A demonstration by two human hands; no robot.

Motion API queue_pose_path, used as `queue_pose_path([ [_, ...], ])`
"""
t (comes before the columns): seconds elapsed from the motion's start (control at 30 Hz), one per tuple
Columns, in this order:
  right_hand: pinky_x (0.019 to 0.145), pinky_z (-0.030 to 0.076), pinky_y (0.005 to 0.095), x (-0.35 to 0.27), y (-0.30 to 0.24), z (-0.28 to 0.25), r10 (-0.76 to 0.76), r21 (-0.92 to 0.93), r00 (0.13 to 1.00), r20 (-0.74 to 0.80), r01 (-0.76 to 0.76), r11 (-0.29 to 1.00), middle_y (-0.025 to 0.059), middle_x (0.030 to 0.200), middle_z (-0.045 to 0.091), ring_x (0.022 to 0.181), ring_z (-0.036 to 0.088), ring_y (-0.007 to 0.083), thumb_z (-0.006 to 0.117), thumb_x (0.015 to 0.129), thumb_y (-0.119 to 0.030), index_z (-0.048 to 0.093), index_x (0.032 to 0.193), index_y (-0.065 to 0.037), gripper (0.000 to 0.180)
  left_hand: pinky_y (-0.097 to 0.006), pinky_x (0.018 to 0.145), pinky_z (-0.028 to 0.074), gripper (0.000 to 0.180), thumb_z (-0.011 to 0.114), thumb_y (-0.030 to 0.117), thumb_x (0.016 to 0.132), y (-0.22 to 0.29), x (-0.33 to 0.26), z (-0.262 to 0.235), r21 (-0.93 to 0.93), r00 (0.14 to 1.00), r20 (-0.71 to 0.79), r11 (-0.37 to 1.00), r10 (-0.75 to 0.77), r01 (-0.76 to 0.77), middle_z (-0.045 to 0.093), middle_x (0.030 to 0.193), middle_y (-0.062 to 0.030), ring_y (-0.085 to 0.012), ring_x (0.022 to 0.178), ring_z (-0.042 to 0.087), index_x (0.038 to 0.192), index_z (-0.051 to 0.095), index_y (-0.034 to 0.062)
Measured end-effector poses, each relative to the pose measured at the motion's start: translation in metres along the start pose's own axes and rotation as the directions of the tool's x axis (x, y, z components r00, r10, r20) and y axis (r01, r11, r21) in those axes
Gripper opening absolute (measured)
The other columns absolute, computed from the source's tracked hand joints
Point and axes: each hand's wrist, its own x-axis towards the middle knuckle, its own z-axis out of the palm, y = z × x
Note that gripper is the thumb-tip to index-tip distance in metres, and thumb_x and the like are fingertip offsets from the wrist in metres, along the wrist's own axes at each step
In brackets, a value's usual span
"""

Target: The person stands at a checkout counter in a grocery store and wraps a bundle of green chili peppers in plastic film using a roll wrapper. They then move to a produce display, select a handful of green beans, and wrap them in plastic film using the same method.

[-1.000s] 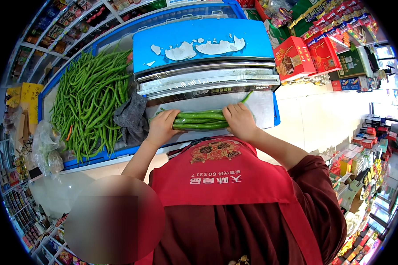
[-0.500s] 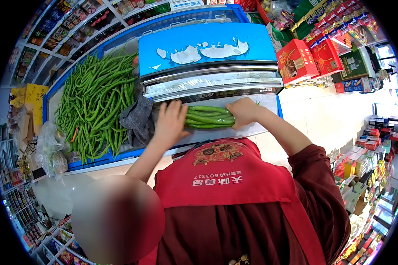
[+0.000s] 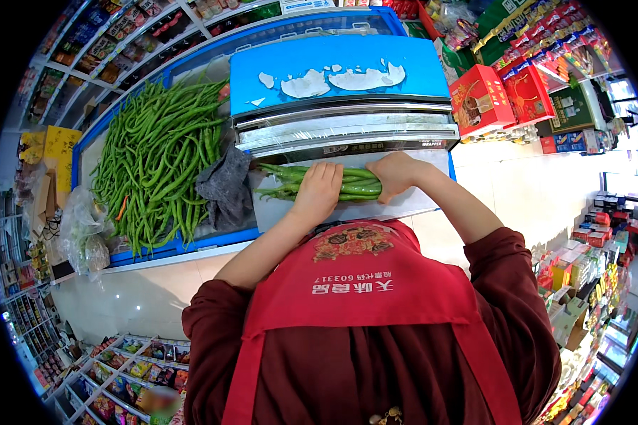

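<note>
A bundle of long green chili peppers (image 3: 354, 185) lies lengthwise on a pale surface just in front of the film wrapping machine (image 3: 340, 88). My left hand (image 3: 322, 188) is closed over its middle, fingers together across the top. At the bundle's right end my right hand (image 3: 397, 176) grips the blunt ends between thumb and fingers. Thin stems and tips stick out past my left hand. A large loose heap of green chilies (image 3: 156, 159) fills the left side, with a dark grey cloth (image 3: 225, 188) between it and the bundle.
A blue-edged chest (image 3: 184, 244) carries the heap and the wrapper. A clear plastic bag (image 3: 84, 230) hangs at its left corner. Red gift boxes (image 3: 480, 99) stand right of the wrapper. Packed shelves (image 3: 106, 53) rise behind, and more goods (image 3: 588, 283) crowd the right side.
My left hand has moved right, from the bundle's left end onto its middle, uncovering the stems and tips there. My right hand has stayed at the right end.
</note>
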Motion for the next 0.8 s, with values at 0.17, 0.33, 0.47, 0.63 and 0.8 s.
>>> queue_pose_path([
  [0.17,0.073,0.047,0.0401,-0.020,-0.010,-0.013,-0.114,-0.025,0.980,-0.165,0.112,0.993,0.0130,0.087,0.063,0.083,0.061,0.0309,0.073,0.063,-0.035,0.057,0.096,-0.006,0.047,-0.038,0.087,0.039,0.040,0.051,0.010,0.070,0.011,-0.012,0.005,0.010,0.999,-0.048,1.000,-0.026,0.027,0.053,0.095,-0.0154,-0.0283,0.092,0.050,0.106,0.051,-0.0075],
  [0.33,0.103,0.028,0.0426,0.018,-0.023,-0.038,-0.388,-0.408,0.649,-0.654,0.130,0.904,0.0075,0.134,0.040,0.126,0.035,0.0228,0.058,0.082,-0.027,0.045,0.124,-0.016,0.045,-0.041,0.087,0.038,0.049,0.059,0.009,0.061,0.014,-0.016,0.008,0.034,1.000,-0.002,0.999,-0.017,0.017,0.052,0.099,-0.0173,-0.0307,0.095,0.049,0.106,0.050,-0.0073],
  [0.47,0.108,0.018,0.0469,0.049,-0.006,-0.033,-0.437,-0.463,0.669,-0.601,0.154,0.873,0.0040,0.144,0.027,0.133,0.024,0.0195,0.045,0.089,-0.042,0.035,0.135,-0.027,0.050,-0.041,0.086,0.039,0.045,0.055,0.011,0.065,0.018,-0.021,0.006,-0.008,1.000,0.012,1.000,0.004,-0.003,0.052,0.097,-0.0172,-0.0303,0.094,0.049,0.106,0.051,-0.0079],
  [0.63,0.108,0.018,0.0468,0.054,-0.005,-0.031,-0.437,-0.454,0.637,-0.635,0.150,0.878,0.0031,0.142,0.029,0.133,0.025,0.0188,0.042,0.090,-0.041,0.036,0.134,-0.028,0.046,-0.039,0.083,0.041,0.043,0.053,0.010,0.067,0.024,-0.028,0.004,0.033,1.000,0.008,0.999,0.004,-0.004,0.052,0.097,-0.0176,-0.0300,0.089,0.050,0.105,0.052,-0.0084],
  [0.8,0.108,0.021,0.0467,0.053,-0.006,-0.029,-0.431,-0.469,0.624,-0.652,0.115,0.876,0.0026,0.140,0.033,0.132,0.027,0.0198,0.037,0.093,-0.042,0.037,0.134,-0.029,0.043,-0.037,0.081,0.042,0.039,0.053,0.012,0.069,0.029,-0.031,0.004,0.049,0.999,0.037,0.999,0.009,-0.011,0.052,0.092,-0.0148,-0.0277,0.087,0.050,0.104,0.053,-0.0064],
])
